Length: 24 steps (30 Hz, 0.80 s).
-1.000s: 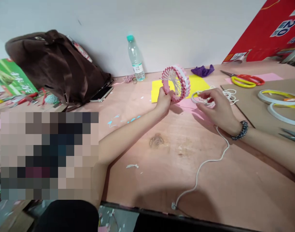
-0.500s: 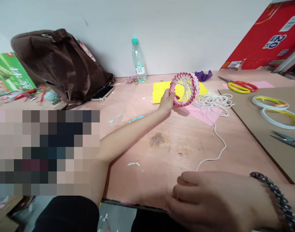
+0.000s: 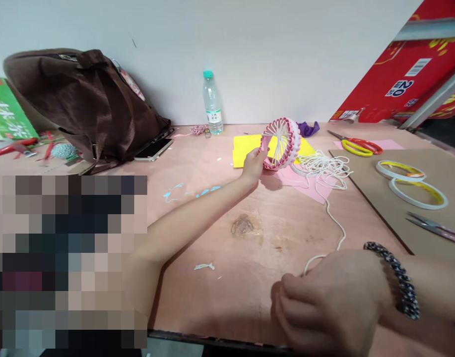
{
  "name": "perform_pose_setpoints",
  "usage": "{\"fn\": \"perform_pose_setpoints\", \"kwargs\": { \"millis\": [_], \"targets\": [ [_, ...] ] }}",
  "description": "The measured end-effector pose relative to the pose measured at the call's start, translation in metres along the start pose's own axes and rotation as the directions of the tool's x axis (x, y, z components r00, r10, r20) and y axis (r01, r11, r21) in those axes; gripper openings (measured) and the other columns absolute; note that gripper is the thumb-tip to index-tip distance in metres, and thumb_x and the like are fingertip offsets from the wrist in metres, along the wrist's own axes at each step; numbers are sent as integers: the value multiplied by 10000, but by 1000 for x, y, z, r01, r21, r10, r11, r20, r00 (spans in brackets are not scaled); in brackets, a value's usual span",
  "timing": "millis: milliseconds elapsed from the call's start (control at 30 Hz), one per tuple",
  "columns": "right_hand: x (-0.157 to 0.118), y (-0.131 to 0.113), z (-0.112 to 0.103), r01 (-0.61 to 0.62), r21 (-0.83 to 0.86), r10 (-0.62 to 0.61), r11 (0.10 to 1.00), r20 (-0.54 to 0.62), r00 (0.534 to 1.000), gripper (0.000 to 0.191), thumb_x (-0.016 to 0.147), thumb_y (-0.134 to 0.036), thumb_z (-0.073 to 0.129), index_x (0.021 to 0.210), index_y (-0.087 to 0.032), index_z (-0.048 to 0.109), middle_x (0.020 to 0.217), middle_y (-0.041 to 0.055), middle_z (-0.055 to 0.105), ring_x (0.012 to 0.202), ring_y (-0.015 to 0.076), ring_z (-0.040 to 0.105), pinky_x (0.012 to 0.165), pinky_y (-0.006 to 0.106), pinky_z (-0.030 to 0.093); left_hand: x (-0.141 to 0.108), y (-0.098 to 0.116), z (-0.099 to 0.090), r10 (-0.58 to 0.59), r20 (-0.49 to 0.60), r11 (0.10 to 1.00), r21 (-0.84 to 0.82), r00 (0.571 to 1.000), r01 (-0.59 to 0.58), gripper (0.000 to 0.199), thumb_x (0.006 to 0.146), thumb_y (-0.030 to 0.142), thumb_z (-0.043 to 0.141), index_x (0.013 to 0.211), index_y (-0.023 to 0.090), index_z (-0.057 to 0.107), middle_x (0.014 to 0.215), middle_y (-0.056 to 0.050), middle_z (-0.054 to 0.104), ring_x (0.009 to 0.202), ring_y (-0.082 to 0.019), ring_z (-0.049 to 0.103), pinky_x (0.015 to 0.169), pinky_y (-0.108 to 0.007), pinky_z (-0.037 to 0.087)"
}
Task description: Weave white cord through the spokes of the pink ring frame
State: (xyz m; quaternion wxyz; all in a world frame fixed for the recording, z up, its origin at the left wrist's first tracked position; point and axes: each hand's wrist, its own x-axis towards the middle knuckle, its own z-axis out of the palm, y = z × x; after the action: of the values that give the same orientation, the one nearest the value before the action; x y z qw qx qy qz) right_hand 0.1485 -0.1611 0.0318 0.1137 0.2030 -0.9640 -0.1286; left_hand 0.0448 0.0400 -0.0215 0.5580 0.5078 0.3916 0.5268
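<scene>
Stretched out over the table, my left hand (image 3: 255, 163) grips the near rim of a ring (image 3: 292, 144) bound with pink and white cord. White strings cross the inside of the ring, which is held upright and tilted. My right hand (image 3: 324, 302), wearing a black-and-white braided bracelet (image 3: 398, 282), is closed low near the table's front edge. A white cord (image 3: 341, 233) runs into its curled fingers; the pinched end is hidden. This cord leads back to a loose white pile (image 3: 324, 166) behind the ring, lying over pink paper (image 3: 322, 192).
Yellow paper (image 3: 244, 151) and purple cloth (image 3: 308, 129) lie near the ring. Scissors (image 3: 357, 147), tape-like rings (image 3: 419, 193) and metal snips (image 3: 431, 227) are at right, by brown board (image 3: 379, 218). A bottle (image 3: 213, 106), phone (image 3: 155, 148) and brown bag (image 3: 86, 104) stand at back left.
The ring has turned in my left hand, showing more of its outer white band. My right hand has shifted slightly, still closed. The whole view has moved a little.
</scene>
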Motion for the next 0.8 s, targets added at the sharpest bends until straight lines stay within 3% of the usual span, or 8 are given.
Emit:
{"fn": "perform_pose_setpoints", "kwargs": {
  "millis": [167,233,300,400,433,500,567,800],
  "targets": [
    [-34,32,-13,-217,-116,219,969,-1,976,242,893,-256,430,790,-184,637,873,99,672,655,187,587,573,347,469,-2,2,-4,153,-48,973,179,987,-143,159,807,272,491,830,159,601,589,20,552,515,-104,507,514,-217,395],
    [-60,42,-17,-507,-135,493,851,-125,861,240,902,-188,400,787,-206,610,894,70,683,689,174,610,595,328,489,-4,4,-6,225,-79,943,269,971,-197,148,814,237,468,826,171,600,579,23,542,550,-113,510,542,-220,383],
    [-89,47,-18,-800,-56,745,597,-331,579,180,887,-154,451,848,-226,611,908,39,689,745,162,635,627,301,507,-7,7,-7,302,-82,903,343,950,-258,151,828,219,445,834,183,591,597,23,539,591,-120,516,578,-226,377],
    [-124,52,-13,-941,218,821,259,-563,95,150,847,-189,571,974,-241,633,849,20,680,713,159,640,655,303,530,-13,12,-7,400,-43,841,414,916,-348,158,865,240,420,857,193,571,628,25,538,624,-122,519,614,-234,367],
    [-132,53,-11,-933,301,805,196,-593,-22,164,842,-209,586,995,-238,638,851,22,677,699,159,637,661,312,537,-14,13,-7,416,-29,829,422,909,-366,160,873,246,415,875,194,566,633,26,538,629,-122,520,623,-237,366],
    [-144,56,-6,-910,400,782,111,-600,-169,164,844,-245,590,994,-224,652,883,34,680,714,166,642,667,322,545,-17,16,-7,428,-6,821,419,904,-386,157,882,245,410,911,196,556,627,31,534,629,-123,519,633,-239,366],
    [-150,57,-1,-907,417,779,59,-588,-219,154,843,-264,590,965,-215,670,904,39,689,747,174,649,662,317,545,-19,18,-6,418,26,833,387,908,-394,154,887,246,405,922,196,546,614,36,521,616,-122,509,635,-241,368],
    [-154,54,5,-929,370,804,-13,-548,-230,172,846,-264,577,972,-210,681,905,31,697,755,161,652,639,284,534,-16,17,-4,288,158,940,141,945,-310,225,879,374,433,920,183,545,663,12,537,616,-135,505,596,-251,398]
  ]
}}
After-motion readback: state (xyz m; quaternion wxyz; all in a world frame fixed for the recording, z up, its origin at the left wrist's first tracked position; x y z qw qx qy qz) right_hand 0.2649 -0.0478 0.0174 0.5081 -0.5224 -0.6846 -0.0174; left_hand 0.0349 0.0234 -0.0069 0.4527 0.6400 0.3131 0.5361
